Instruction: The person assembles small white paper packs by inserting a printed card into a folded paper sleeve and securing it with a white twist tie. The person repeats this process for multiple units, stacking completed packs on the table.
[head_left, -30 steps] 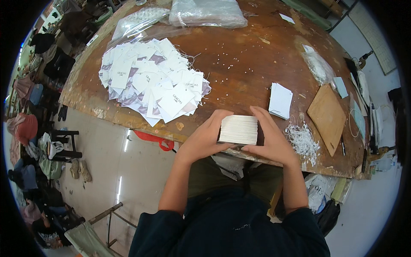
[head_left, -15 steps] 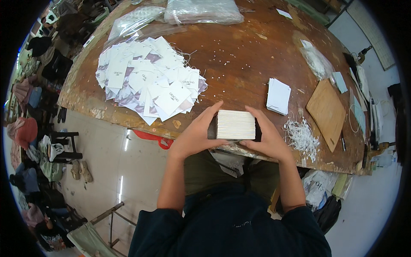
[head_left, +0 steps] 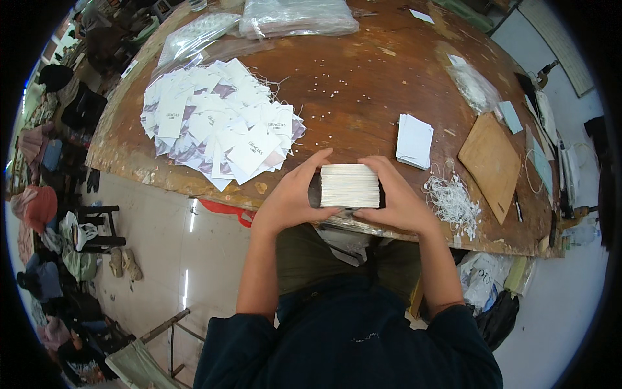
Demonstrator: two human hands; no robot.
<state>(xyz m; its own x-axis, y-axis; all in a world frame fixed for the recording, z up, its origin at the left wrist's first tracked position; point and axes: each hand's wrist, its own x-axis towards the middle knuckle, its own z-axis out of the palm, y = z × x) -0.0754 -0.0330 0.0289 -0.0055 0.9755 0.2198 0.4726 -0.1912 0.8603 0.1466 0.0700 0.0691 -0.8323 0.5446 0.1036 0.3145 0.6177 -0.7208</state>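
Note:
Between my two hands sits a thick stack of white cards (head_left: 350,186), its layered edges facing up, just at the near edge of the wooden table (head_left: 363,123). My left hand (head_left: 291,198) curves round the stack's left end, thumb along the near side. My right hand (head_left: 400,198) clasps the right end in the same way. To the left lies a big heap of white printed tags (head_left: 214,123) with strings. A smaller pile of white cards (head_left: 414,141) is beyond my right hand, and a tangle of white tag strings (head_left: 453,202) lies to its right.
A wooden board (head_left: 490,167) rests on the table's right side, with a pen (head_left: 518,209) near it. Clear plastic bags (head_left: 298,17) lie at the far edge, and another bag (head_left: 476,87) at far right. Other people (head_left: 39,209) sit at far left.
The view has shifted slightly, so the table's things appear a little further left. Both hands keep their hold on the card stack.

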